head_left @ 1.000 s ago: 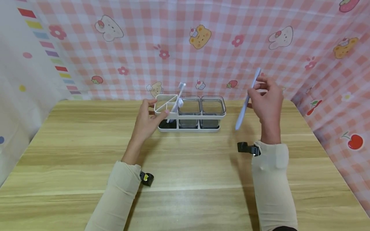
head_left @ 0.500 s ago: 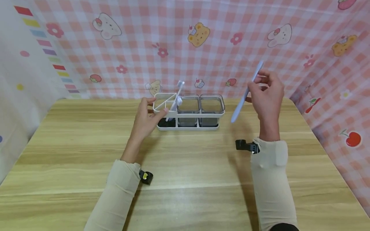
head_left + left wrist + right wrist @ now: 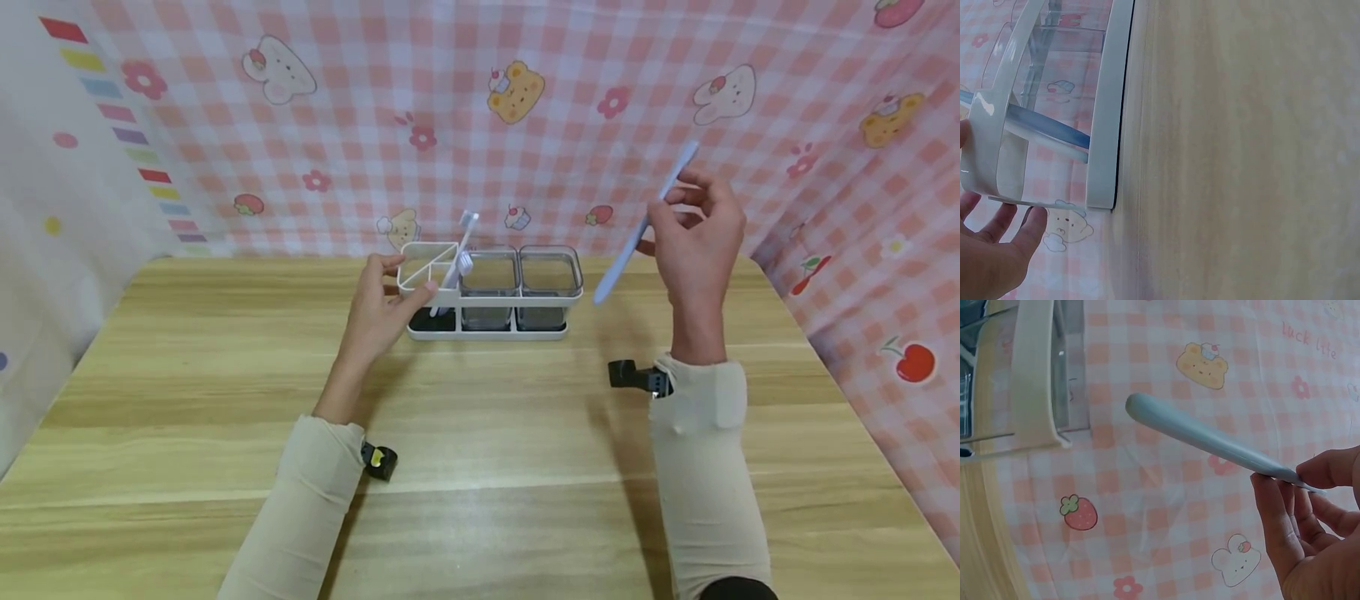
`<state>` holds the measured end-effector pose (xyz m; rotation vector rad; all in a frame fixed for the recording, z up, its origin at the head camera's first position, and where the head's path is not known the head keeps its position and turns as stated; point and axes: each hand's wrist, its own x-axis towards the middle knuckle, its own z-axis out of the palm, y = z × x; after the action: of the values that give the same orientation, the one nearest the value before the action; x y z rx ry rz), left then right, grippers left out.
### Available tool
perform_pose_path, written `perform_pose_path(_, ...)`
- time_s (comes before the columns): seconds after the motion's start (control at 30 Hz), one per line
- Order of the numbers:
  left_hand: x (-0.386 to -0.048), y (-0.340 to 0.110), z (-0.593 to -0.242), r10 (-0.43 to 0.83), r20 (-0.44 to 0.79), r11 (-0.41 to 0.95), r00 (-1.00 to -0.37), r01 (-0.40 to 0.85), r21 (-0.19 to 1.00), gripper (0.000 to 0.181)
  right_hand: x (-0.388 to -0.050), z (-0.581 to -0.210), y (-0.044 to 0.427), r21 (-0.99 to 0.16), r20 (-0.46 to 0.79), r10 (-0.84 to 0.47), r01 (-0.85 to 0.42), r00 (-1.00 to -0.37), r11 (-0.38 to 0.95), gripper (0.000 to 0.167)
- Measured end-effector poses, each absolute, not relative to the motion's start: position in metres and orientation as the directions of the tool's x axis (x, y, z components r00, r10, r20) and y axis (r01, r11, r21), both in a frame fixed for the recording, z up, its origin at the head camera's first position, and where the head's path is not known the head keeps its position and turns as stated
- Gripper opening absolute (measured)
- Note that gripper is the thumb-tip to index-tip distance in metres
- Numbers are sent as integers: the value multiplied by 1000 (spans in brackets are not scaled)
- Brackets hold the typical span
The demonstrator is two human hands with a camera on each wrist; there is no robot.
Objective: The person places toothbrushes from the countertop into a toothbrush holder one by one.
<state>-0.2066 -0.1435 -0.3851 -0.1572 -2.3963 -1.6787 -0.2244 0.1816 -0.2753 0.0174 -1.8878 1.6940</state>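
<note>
A white toothbrush holder (image 3: 495, 301) stands on the table near the back. My left hand (image 3: 375, 317) grips its left end, thumb at the front rim and fingers round the side and back. Two toothbrushes (image 3: 1054, 127) lean in its divided left section, heads up. To the holder's right, my right hand (image 3: 697, 242) pinches a light blue toothbrush (image 3: 1204, 437) in the air between thumb and fingers. That brush slants, its thick handle end pointing down and left. Its bristles are not visible.
Two clear grey cups (image 3: 490, 318) sit side by side in the holder's middle and right slots. A pink checked cloth (image 3: 337, 108) hangs close behind the wooden table (image 3: 510, 433) and along its right side. A white cloth covers the left.
My right hand has risen slightly, and the toothbrush in it has tilted further, its lower end shifting up and left. My left hand keeps its grip on the holder.
</note>
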Motion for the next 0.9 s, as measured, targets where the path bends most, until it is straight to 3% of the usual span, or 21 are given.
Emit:
perform_pose_path(0.53,-207,-143,-385,-34,227,342,-973,202,918,60,-228,-272,166,-861,482,349,-508,-803,22,28)
perform_pose_path(0.9,-207,-144,-386,-32,247,339,-969,222,914,60,-228,-270,153,-847,505,324,-531,-800,10,27)
